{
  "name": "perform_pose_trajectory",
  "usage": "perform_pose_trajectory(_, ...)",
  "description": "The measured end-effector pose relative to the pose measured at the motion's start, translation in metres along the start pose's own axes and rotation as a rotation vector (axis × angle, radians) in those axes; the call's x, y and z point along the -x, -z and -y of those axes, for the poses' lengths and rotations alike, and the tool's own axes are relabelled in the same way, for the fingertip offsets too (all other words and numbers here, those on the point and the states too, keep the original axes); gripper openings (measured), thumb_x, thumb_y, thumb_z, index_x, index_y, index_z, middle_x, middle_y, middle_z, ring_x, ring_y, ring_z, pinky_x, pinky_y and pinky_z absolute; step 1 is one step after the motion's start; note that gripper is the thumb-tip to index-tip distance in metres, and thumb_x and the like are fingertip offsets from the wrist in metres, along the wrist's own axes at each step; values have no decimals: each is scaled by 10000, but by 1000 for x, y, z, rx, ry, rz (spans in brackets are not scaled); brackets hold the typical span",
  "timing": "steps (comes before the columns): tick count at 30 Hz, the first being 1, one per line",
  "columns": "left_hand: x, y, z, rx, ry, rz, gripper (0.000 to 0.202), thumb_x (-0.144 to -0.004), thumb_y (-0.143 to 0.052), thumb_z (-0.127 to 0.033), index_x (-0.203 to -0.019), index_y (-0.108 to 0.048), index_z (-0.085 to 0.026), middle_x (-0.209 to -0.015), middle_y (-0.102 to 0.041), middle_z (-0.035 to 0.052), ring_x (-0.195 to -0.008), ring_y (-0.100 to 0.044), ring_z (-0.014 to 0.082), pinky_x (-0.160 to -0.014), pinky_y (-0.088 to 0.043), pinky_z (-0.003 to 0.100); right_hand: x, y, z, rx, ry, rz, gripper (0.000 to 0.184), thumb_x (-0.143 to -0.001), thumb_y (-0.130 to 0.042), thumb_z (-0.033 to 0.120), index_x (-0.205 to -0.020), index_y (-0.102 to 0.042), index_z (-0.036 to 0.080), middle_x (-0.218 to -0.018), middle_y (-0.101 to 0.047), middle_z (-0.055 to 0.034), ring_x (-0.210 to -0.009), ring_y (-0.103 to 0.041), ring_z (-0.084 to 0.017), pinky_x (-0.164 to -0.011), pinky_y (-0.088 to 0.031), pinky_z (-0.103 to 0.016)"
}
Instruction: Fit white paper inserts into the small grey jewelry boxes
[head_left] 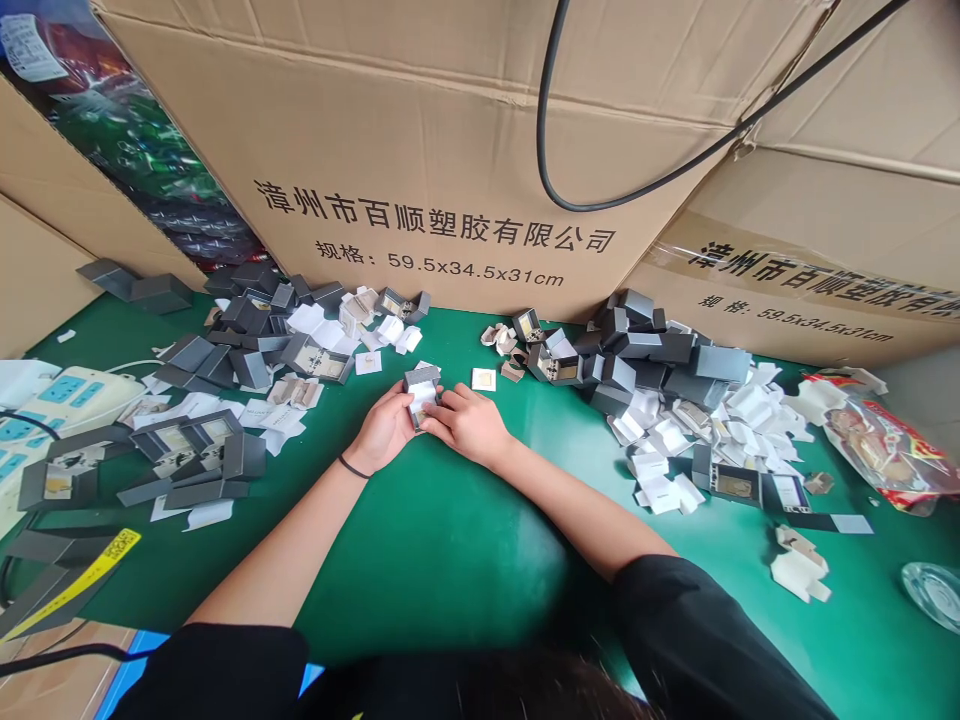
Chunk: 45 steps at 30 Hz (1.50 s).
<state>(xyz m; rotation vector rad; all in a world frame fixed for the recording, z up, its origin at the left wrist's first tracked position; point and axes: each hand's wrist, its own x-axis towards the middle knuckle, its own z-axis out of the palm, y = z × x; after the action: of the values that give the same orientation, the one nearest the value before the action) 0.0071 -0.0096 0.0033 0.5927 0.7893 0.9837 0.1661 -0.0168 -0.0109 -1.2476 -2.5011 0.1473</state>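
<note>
Both my hands meet at the middle of the green table (450, 540). My left hand (386, 428) and my right hand (469, 422) are closed around a small grey hinged box (421, 390) with a white insert, its lid up. A black band circles my left wrist. A small white card with a gold piece (484, 379) lies just right of the box.
Piles of grey boxes and white inserts lie at the left (247, 340) and right (675, 390). Large cardboard cartons (420, 150) wall the far edge, with a black cable (547, 150) hanging. A power strip (52, 400) sits far left, a snack bag (885, 450) and glass dish (934, 590) far right.
</note>
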Motion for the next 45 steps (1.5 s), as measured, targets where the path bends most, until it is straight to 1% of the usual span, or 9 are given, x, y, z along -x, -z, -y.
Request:
perform_pose_trajectory(4,-2,3,2,4,-17,9,323,-785,-506,-128,-1098,-578,-163,-1046,-653,82,-891,-597,190,-582,-474,247,1,2,1,70,44,17,558,-917,-286,563,-1160,-624,191,-979,-613,-104,-935,-463,-215,-719,-406,-305)
perform_pose_trajectory(8,-1,1,2,-5,-6,3,310,-794,-502,-133,-1092,-578,-167,-1042,-656,81,-900,-606,191,-636,-497,265,4,5,0,46,47,35,518,-924,-278,555,-1178,-610,248,-955,-611,-80,-882,-485,-197,-707,-400,-292)
perform_pose_trajectory(11,1,-2,-1,-21,3,-24,289,-802,-494,-132,-1075,-583,-161,-1009,-664,79,-875,-615,184,-668,-506,276,6,4,0,-3,34,50,499,-930,-265,552,-1211,-585,291,-990,-605,-62,-842,-510,-176,-673,-394,-272)
perform_pose_trajectory(15,1,-3,-3,-4,18,-30,266,-815,-498,-143,-1066,-584,-163,-985,-664,70,-788,-614,160,-607,-496,258,3,0,-1,-53,8,54,503,-920,-280,575,-1214,-583,300,-1075,-594,-57,-867,-537,-167,-657,-393,-256)
perform_pose_trajectory(18,1,-3,-2,-11,10,-45,300,-792,-551,-142,-1090,-575,-172,-976,-661,58,-732,-603,134,-549,-472,226,0,-2,-2,-81,2,52,495,-914,-305,578,-1172,-616,291,-1032,-606,-55,-870,-544,-162,-642,-385,-245)
perform_pose_trajectory(21,1,-6,2,-86,-23,-98,326,-746,-615,-125,-1068,-579,-166,-982,-661,60,-725,-606,130,-543,-468,219,1,-3,-3,-88,24,38,485,-918,-315,566,-1177,-615,286,-928,-610,-48,-821,-539,-154,-625,-375,-242)
perform_pose_trajectory(26,2,-15,5,-149,-80,-233,275,-742,-657,-201,-1007,-593,-166,-951,-669,63,-757,-619,148,-558,-477,227,4,-4,-4,-99,55,9,468,-920,-333,552,-1193,-602,284,-936,-603,-51,-811,-531,-147,-653,-387,-242)
perform_pose_trajectory(39,0,-24,4,-208,-77,-381,235,-753,-634,-241,-970,-595,-160,-863,-672,57,-655,-611,140,-460,-421,208,3,-3,-2,-81,57,16,468,-936,-289,538,-1208,-582,294,-958,-608,-50,-825,-529,-154,-665,-393,-247)
perform_pose_trajectory(45,0,-23,4,-166,-90,-396,226,-748,-644,-245,-946,-593,-149,-845,-671,48,-700,-622,140,-596,-488,245,4,-3,-4,-49,111,-27,522,-895,-318,596,-1192,-580,256,-1055,-595,-76,-899,-506,-183,-704,-419,-273)
